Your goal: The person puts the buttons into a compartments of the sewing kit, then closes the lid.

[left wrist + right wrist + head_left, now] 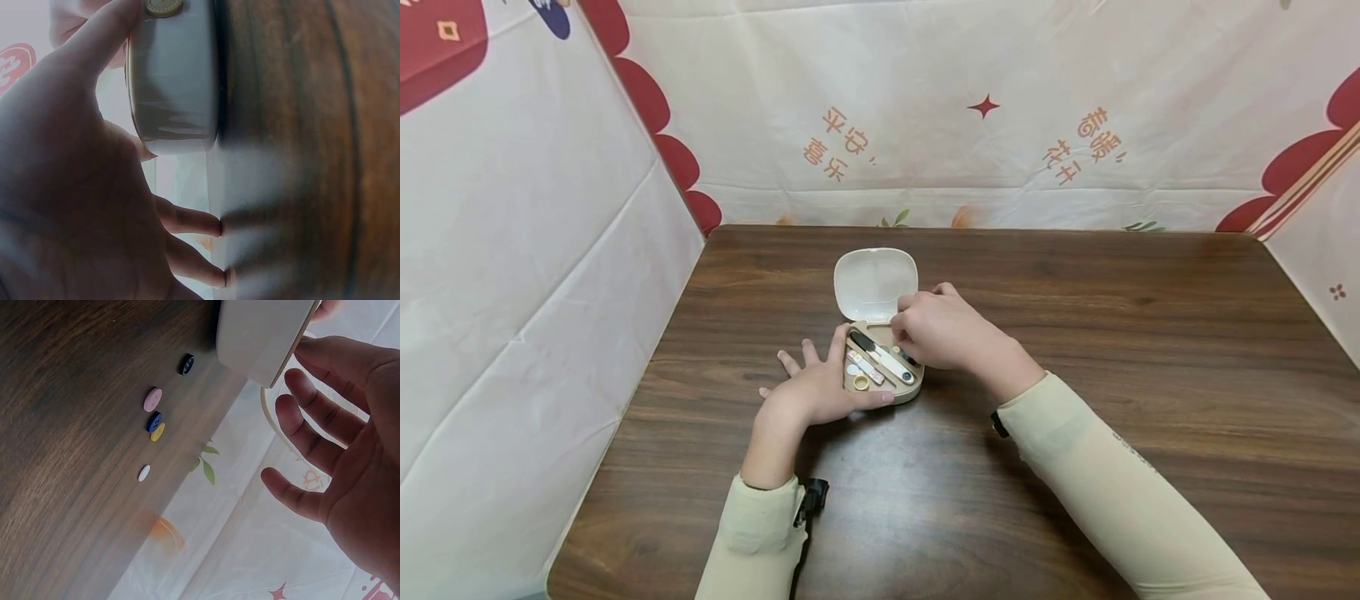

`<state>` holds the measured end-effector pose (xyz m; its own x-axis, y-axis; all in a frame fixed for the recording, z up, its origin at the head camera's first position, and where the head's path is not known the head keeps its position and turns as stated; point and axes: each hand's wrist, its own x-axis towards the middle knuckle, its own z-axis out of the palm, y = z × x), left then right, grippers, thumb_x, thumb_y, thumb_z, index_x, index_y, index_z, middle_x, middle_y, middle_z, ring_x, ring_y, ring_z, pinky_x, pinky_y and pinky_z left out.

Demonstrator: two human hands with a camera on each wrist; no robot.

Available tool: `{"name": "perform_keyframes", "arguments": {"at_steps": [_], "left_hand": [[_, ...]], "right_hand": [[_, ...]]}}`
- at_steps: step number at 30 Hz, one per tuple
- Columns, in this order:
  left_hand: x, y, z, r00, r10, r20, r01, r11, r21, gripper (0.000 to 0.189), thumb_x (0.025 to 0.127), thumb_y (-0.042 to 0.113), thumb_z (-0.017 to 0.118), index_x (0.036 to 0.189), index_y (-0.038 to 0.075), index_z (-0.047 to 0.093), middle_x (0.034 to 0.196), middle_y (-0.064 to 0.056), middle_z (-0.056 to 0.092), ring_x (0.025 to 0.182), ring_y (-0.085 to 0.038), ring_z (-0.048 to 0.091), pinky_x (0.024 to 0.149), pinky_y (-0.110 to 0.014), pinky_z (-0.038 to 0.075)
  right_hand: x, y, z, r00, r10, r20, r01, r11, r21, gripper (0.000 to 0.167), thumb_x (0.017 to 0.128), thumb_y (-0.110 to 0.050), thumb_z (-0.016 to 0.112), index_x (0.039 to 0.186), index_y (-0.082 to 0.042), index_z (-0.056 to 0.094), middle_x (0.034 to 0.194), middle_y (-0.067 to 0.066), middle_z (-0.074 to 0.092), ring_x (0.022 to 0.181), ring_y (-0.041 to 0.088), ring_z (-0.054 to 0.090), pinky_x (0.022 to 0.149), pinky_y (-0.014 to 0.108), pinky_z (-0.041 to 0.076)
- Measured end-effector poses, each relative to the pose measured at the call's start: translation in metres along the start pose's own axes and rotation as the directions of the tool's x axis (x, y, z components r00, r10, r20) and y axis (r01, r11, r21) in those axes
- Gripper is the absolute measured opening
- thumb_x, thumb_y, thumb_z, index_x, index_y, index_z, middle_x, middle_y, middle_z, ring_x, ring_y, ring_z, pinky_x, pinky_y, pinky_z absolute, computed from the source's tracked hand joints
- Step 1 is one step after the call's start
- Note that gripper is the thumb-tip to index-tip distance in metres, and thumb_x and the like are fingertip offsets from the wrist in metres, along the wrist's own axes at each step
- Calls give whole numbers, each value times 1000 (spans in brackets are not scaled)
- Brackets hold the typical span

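Observation:
A small sewing kit box sits on the table, its white lid raised at the back. In its tray lie a slim white tool with a black end, a strip with pink print and a gold ring. My left hand rests on the box's left side, thumb along the front rim, forefinger at the back corner, other fingers spread. Over the tray's right part is my right hand; its thumb and forefinger reach in past the rim, and their tips are hidden.
Several loose buttons lie beside the box in the right wrist view, among them a pink button, a black button and a white button. A printed cloth hangs behind the wooden table.

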<state>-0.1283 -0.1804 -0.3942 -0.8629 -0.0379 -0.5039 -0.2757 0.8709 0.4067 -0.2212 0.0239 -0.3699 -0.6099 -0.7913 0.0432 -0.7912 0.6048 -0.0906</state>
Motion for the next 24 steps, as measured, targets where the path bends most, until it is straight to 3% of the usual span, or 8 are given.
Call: {"name": "perform_keyframes", "arguments": {"at_steps": [13, 18, 24], "left_hand": [[-1, 0, 0, 1000, -2, -5, 2, 1000, 6, 128, 75, 90, 70, 168, 49, -7, 178, -29, -3, 160, -61, -14, 103, -99, 9], [-1, 0, 0, 1000, -4, -6, 4, 1000, 6, 128, 75, 90, 70, 168, 49, -7, 178, -29, -3, 160, -61, -14, 102, -99, 9], [-1, 0, 0, 1000, -2, -14, 2, 1000, 12, 128, 74, 90, 70, 168, 49, -6, 177, -30, -1, 160, -61, -13, 102, -99, 9]], "right_hand": [[-4, 3, -1, 1000, 23, 11, -23, 1000, -1, 14, 92, -16, 77, 81, -24, 77, 80, -5, 59, 83, 19, 67, 94, 56, 45], [-9, 7, -11, 999, 33, -32, -32, 999, 20, 11, 94, -14, 75, 87, -21, 79, 85, -4, 65, 87, 20, 70, 94, 57, 46], [-19, 17, -27, 992, 119, -37, -116, 990, 82, 14, 97, -12, 69, 96, -20, 80, 101, -2, 74, 98, 21, 73, 100, 61, 45]]}}
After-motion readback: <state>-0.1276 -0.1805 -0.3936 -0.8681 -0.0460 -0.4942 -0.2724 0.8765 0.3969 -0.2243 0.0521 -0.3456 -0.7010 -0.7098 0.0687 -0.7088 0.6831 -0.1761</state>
